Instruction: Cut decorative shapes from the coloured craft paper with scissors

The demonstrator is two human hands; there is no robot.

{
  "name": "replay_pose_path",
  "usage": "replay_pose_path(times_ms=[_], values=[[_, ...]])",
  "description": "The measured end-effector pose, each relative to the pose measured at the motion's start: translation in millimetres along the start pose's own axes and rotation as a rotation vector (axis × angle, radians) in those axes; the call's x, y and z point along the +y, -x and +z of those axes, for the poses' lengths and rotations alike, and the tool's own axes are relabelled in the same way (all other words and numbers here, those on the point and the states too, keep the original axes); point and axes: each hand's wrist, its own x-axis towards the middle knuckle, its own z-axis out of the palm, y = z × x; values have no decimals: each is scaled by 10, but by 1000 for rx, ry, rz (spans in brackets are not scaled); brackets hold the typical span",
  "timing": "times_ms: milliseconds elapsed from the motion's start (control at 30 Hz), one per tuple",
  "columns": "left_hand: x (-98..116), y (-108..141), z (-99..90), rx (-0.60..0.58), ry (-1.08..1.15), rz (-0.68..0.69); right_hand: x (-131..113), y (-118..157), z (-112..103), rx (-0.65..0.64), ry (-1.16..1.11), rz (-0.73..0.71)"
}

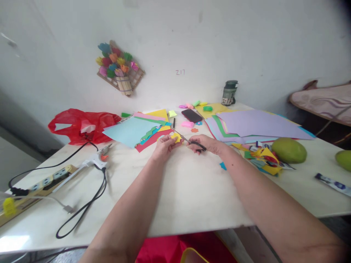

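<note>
Over the middle of the white table, my left hand (164, 147) pinches a small piece of yellow paper (176, 137). My right hand (204, 143) is closed around the dark handles of a pair of scissors (196, 145). The thin scissor blades point left and away from me, close to the yellow paper; whether they touch it I cannot tell. Beyond my hands lie an orange paper cutout (194, 130) and a blue one (199, 123). A small blue scrap (223, 166) is beside my right forearm.
Coloured sheets (128, 129) lie left of my hands, and a larger stack (252, 124) lies right. A phone (192, 115), a pink packet (188, 124) and a bottle (229, 93) are farther back. Left are a glue gun (100, 159), a power strip (49, 180) and a red bag (79, 126); right, paper scraps (263, 160) and a mango (289, 150).
</note>
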Motion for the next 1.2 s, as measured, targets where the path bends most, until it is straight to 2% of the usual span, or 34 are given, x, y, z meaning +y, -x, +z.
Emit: replay_pose_path(times_ms=[800, 1200], values=[[11, 5, -29, -63, -33, -35, 45, -25, -16, -40, -10, -23], [6, 2, -34, -43, -28, -34, 99, -63, -6, -44, -25, -34]])
